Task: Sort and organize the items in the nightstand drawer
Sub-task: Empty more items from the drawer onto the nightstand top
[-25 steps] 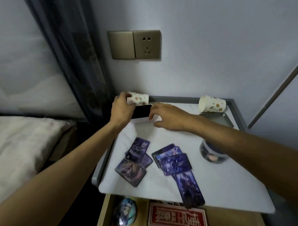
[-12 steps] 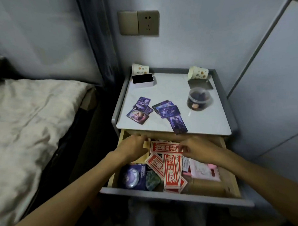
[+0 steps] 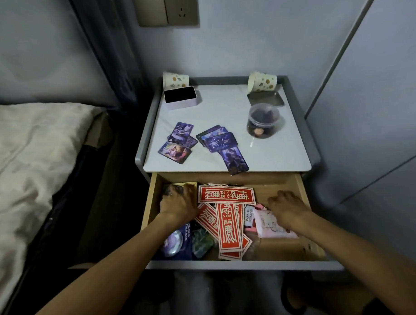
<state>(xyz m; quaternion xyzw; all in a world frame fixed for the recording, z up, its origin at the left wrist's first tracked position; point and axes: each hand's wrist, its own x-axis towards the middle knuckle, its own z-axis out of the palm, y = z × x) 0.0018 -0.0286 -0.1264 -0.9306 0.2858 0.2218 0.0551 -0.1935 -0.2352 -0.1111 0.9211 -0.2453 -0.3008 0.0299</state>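
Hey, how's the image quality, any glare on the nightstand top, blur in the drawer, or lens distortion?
Head view: dim, bluish light; a small glare spot on the nightstand top beside the clear jar; the red strips in the drawer read sharp, the right hand slightly soft; the wide lens tilts vertical lines near the frame edges.

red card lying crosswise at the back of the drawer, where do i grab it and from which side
The red card lies flat on top of the other red cards, uncovered. Pinch its right short end, coming from the right with the right hand: that end juts toward the bare drawer floor, so a finger can probably slip under.
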